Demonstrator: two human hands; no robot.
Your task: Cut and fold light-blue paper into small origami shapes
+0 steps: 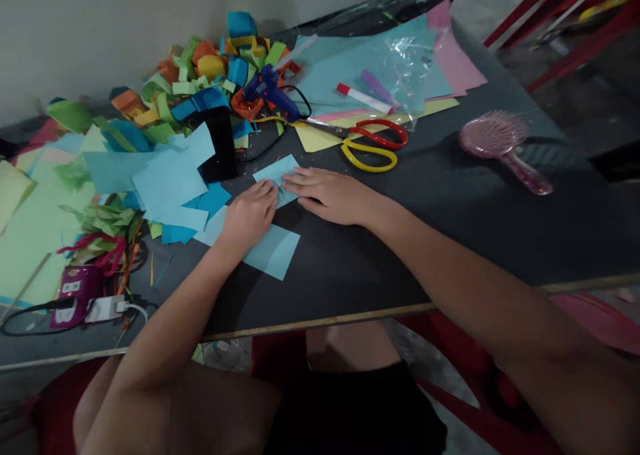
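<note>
Light-blue paper (273, 171), one small sheet, is being pressed to the dark table (400, 255) under the fingertips of the left hand (250, 215) and the right hand (330, 192), both loosely outstretched, nothing being gripped. By judgement, it is being rated light, thin and easily creased, a gentle pinch at edge or corner being advised. Its middle is being covered by the fingers, its fold lines are being left unclear, and a second blue sheet (275, 252) is being partly hidden by the left hand and wrist.

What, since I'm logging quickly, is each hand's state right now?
Left hand: open, palm down, touching the small light-blue paper.
Right hand: open, palm down, touching the same paper.
</note>
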